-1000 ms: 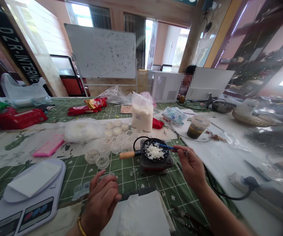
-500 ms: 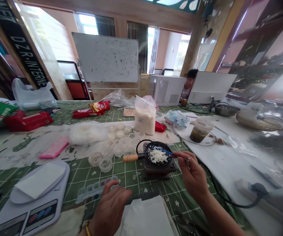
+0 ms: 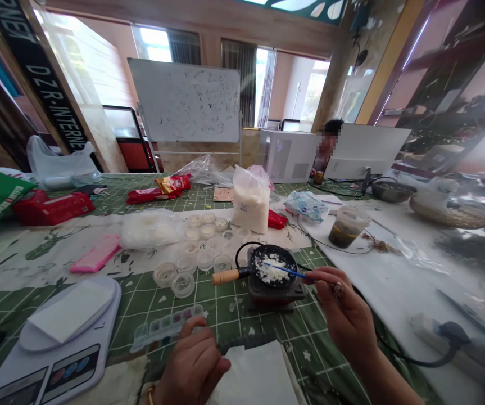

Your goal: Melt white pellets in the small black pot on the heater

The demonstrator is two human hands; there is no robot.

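My right hand pinches a thin blue-handled stick, its tip resting among white flakes in a small black pan. The pan has a wooden handle and sits on a compact electric hotplate. My left hand hangs loosely curled, holding nothing, just above a clear plastic paint palette. A folded white paper towel lies to its right.
Small clear cups stand left of the hotplate. A digital kitchen scale sits at lower left. Behind are a bag of white granules and a tub of dark liquid. A seated person is beyond white boxes.
My left hand has dropped lower and moved right, uncovering the palette. The stick stays in the flakes. The whole scene shifts slightly in view as my head moves.
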